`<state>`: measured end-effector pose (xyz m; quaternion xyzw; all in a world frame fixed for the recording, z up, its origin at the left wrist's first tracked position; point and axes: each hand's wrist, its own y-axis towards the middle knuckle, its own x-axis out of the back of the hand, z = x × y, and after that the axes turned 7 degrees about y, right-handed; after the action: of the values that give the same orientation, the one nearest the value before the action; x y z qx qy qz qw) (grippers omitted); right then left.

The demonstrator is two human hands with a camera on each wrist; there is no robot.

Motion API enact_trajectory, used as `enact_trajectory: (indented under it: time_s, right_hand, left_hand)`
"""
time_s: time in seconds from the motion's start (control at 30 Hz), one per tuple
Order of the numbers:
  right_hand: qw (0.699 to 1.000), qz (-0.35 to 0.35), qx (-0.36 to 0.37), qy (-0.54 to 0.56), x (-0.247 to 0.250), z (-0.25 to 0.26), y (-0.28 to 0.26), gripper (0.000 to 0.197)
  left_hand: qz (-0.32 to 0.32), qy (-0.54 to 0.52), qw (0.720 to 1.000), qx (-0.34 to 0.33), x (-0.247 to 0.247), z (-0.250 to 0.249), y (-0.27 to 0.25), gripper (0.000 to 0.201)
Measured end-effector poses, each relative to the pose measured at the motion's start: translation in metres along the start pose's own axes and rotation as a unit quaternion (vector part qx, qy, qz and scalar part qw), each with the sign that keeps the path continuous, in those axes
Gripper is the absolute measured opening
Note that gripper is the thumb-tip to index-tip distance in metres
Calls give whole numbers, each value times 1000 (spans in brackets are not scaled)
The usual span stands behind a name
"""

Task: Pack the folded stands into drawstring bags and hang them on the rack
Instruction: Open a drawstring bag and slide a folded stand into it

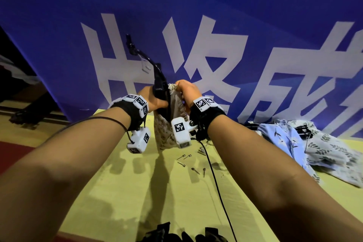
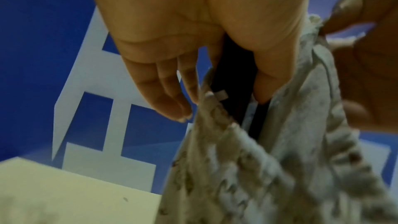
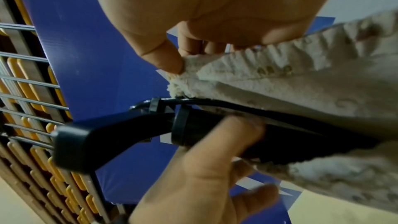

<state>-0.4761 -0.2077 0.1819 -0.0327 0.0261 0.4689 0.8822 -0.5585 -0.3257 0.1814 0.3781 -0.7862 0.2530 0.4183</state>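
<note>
A blue banner (image 1: 196,6) with large white characters was seen standing behind a yellow worktop (image 1: 176,202). A wire rack (image 3: 25,91) with yellow and brown parts was noted beside the banner in the right wrist view. Crumpled floral cloth (image 1: 306,143) lay on the worktop at the right, well apart from the hands.

A beige patterned drawstring bag (image 1: 167,131) was held upright above the worktop, between both hands. A black folded stand (image 1: 160,92) was lodged partly in the bag's mouth, its upper arm projecting up and to the left above the rim.

The left hand (image 1: 151,98) was wrapped round the stand at the bag's opening, the thumb (image 3: 232,135) pressed along the black body. The right hand (image 1: 186,92) was clamped on the bag's gathered rim, the cloth pinched between thumb and fingers (image 3: 163,57).

A black cable (image 1: 216,179) trailed across the worktop from the right wrist. Several small metal pins (image 1: 188,163) lay scattered on the worktop below the bag.
</note>
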Motion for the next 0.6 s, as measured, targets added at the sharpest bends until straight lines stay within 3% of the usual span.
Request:
enact_trajectory:
  time_s: [0.1,0.27,0.43,0.6]
  right_hand:
    - [1000,6,23,-11,3,-2,1,19]
    - [999,-6,48,21,3,-5,3,25]
    - [998,0,58,36,0,-4,4,27]
    - [998,8,48,45,2,-4,4,27]
  left_hand:
    - [37,10,999,9,-3,3,-4,35]
    - [25,-22,999,8,-4,6,-2,30]
    - [-16,-14,999,34,-6,17,12,69]
    - [-29,-12,999,23,-8,18,10,67]
